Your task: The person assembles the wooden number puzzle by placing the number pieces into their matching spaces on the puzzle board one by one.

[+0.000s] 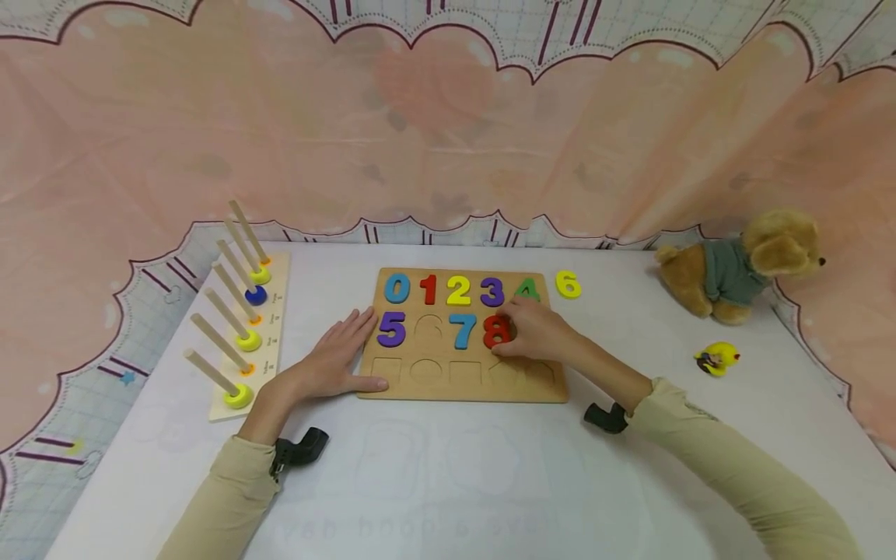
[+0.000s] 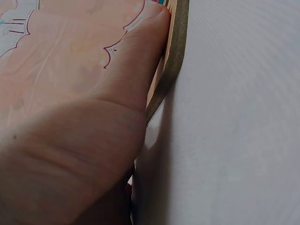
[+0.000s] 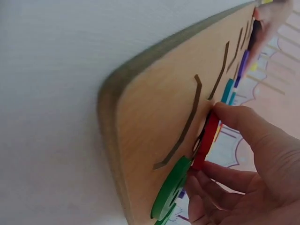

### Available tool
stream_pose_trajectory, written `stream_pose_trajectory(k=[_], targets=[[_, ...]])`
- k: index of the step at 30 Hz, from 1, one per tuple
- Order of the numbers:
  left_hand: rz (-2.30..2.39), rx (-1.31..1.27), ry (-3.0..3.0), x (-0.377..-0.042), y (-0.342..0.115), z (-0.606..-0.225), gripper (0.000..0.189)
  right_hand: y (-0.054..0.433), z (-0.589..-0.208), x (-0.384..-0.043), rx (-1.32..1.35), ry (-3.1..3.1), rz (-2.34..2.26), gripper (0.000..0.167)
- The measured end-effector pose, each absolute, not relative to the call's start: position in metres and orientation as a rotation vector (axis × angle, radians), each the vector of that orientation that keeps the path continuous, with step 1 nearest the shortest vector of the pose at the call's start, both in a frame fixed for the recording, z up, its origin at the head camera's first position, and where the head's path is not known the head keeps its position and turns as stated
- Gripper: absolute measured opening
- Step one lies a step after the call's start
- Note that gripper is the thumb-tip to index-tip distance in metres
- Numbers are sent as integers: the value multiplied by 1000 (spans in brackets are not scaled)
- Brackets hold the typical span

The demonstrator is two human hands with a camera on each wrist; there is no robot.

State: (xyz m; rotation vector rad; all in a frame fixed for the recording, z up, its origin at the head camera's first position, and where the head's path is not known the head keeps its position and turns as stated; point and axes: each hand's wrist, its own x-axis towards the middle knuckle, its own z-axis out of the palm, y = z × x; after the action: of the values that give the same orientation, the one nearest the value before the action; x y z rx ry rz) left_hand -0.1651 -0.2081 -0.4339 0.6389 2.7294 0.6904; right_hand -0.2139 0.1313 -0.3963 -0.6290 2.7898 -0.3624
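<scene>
A wooden number board (image 1: 448, 391) lies on the white table, with a blue 0, red 1, yellow 2, purple 3, green 4 (image 1: 527, 288), purple 5 (image 1: 391, 330) and blue 7 (image 1: 462, 330) on it. My right hand (image 1: 535, 328) pinches a red number 8 (image 1: 496, 331) by its edges, thumb on one side and fingers on the other, right at the board's surface. Beside the 8, a green number piece (image 3: 171, 190) shows in the right wrist view; the hand hides it in the head view. My left hand (image 1: 334, 358) rests with straight fingers along the board's left edge, thumb on its near corner.
A yellow 6 (image 1: 568, 285) lies just beyond the board's far right corner. At left stands a peg stand (image 1: 275, 311) with upright rods and coloured rings. A teddy bear (image 1: 735, 268) and a small yellow duck (image 1: 717, 358) are at right. A patterned curtain hangs behind.
</scene>
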Motion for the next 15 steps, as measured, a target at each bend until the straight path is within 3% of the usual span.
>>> stream_pose_trajectory(k=[15], targets=[[688,619,2725,-165,-207,-434,112,138,-387,-219,-677,2765,-390,74]])
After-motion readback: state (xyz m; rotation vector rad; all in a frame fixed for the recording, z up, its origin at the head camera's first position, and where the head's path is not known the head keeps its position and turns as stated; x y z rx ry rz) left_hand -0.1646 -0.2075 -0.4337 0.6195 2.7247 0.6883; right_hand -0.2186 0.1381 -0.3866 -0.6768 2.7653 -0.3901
